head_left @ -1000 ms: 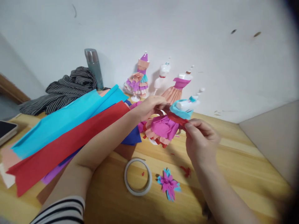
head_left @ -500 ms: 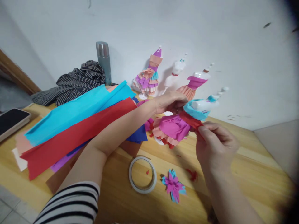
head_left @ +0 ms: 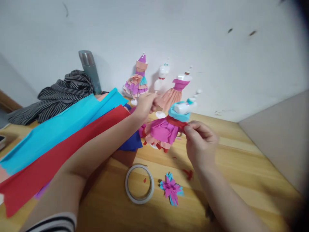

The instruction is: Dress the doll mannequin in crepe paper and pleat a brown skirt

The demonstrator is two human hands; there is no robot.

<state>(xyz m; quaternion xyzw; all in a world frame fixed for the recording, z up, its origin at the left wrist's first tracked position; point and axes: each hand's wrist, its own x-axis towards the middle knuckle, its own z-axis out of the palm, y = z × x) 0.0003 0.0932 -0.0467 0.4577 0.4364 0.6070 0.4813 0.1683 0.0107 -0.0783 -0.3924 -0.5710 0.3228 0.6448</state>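
A small white mannequin point(head_left: 183, 108) leans to the right, dressed in paper: a light blue collar point(head_left: 172, 112), a red waistband point(head_left: 174, 121) and a magenta skirt point(head_left: 163, 130) over peach and red ruffles. My right hand point(head_left: 201, 141) pinches the red waistband's end between thumb and fingers, at the right of the waist. To the left, my left hand point(head_left: 146, 106) is off the doll, in front of a mannequin in a peach skirt point(head_left: 170, 98). Its fingers look bent but are blurred and partly hidden, so I cannot tell whether they hold anything.
Behind stand a mannequin in a ruffled dress point(head_left: 137, 80) and a mostly white one point(head_left: 164, 71). Paper sheets point(head_left: 72, 138), a striped cloth point(head_left: 65, 90) and a flask point(head_left: 90, 69) lie left. A tape roll point(head_left: 127, 190) and paper flower point(head_left: 171, 188) lie in front.
My left hand has come away from the doll's waist and moved left. My right hand still pinches the red waistband. The whole view has turned, so things appear shifted left.
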